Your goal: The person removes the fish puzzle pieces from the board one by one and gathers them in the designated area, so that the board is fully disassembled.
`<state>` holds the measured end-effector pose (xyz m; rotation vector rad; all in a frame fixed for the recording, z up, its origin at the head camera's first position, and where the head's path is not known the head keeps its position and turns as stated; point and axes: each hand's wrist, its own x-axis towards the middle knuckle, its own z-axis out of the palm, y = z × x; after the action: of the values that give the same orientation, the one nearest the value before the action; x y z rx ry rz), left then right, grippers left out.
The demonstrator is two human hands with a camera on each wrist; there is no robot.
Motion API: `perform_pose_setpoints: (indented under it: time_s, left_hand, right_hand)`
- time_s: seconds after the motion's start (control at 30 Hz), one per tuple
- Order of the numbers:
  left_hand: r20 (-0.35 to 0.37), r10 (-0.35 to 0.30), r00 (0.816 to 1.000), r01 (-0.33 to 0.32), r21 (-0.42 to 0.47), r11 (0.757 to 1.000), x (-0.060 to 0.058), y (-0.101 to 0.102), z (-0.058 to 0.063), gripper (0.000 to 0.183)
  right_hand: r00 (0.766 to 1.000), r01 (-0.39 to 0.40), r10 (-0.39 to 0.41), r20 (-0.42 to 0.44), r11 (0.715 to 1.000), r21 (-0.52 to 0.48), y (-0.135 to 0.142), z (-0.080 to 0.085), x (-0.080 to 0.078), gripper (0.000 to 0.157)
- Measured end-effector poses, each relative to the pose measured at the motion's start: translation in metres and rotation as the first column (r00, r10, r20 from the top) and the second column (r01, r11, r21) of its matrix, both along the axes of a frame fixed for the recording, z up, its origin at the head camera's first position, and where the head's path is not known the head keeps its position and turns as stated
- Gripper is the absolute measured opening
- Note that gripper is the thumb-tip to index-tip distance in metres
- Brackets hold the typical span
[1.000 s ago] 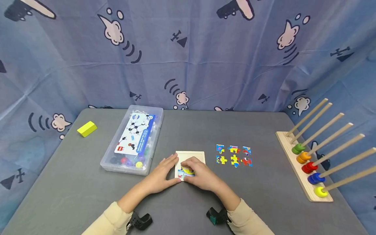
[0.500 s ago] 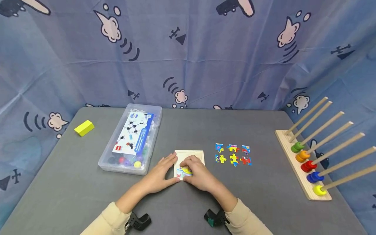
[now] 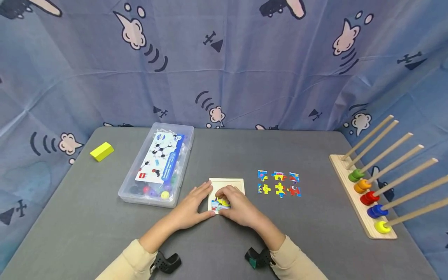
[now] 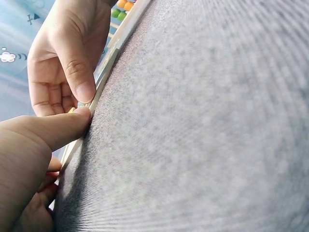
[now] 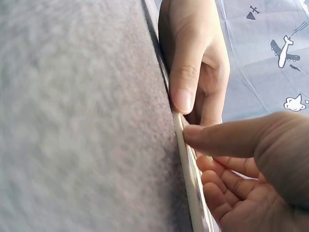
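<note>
A small light-wood puzzle tray [image 3: 226, 182] lies on the grey table, with colourful puzzle pieces [image 3: 216, 206] in its lower part. My left hand [image 3: 190, 212] rests along the tray's left side, fingers mostly straight at the edge and thumb at the near left corner. Over the tray, my right hand [image 3: 241, 208] has its fingers bent and thumb at the near edge, pinching a yellow-patterned puzzle piece [image 3: 224, 201] largely covered by the hand. Both thumbs meet close together at the tray's edge [image 5: 194, 193] in the right wrist view.
Several loose puzzle pieces [image 3: 279, 177] lie in two rows right of the tray. A clear plastic molecule-kit box [image 3: 178, 171] stands left, with a yellow block [image 3: 102, 151] beyond. At far right is a wooden peg rack [image 3: 353, 202] with coloured beads. A patterned curtain [image 3: 245, 93] hangs behind.
The head view shifts slightly between frames. Both hands stay at the tray in nearly the same pose, with only slight movement of the right fingers over the puzzle piece.
</note>
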<state>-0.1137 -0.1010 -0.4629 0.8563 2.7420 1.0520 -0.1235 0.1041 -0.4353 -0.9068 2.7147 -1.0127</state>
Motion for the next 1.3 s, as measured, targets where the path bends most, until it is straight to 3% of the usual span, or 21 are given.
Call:
perform_pose_setpoints:
  time_s: [0.3,0.53,1.0,1.3]
  left_hand:
    - [0.013,0.01,1.0,-0.009,-0.009,1.0,0.0,0.0,0.0,0.075]
    - [0.025,0.023,0.999,-0.022,-0.008,1.0,0.002,0.0,0.001,0.075]
    - [0.014,0.02,1.0,-0.02,-0.001,1.0,0.001,0.001,0.001,0.075]
    - [0.008,0.018,1.0,-0.018,-0.004,1.0,0.001,0.001,0.0,0.075]
  right_hand:
    - [1.0,0.01,-0.009,0.019,0.999,-0.043,0.018,0.006,-0.006,0.039]
    - [0.995,0.056,-0.048,0.088,0.995,-0.087,0.045,0.008,-0.007,0.039]
    - [0.988,0.137,-0.13,0.08,0.987,-0.088,0.109,0.001,-0.003,0.037]
    - [0.979,0.176,-0.169,0.111,0.983,-0.054,0.128,-0.004,0.001,0.036]
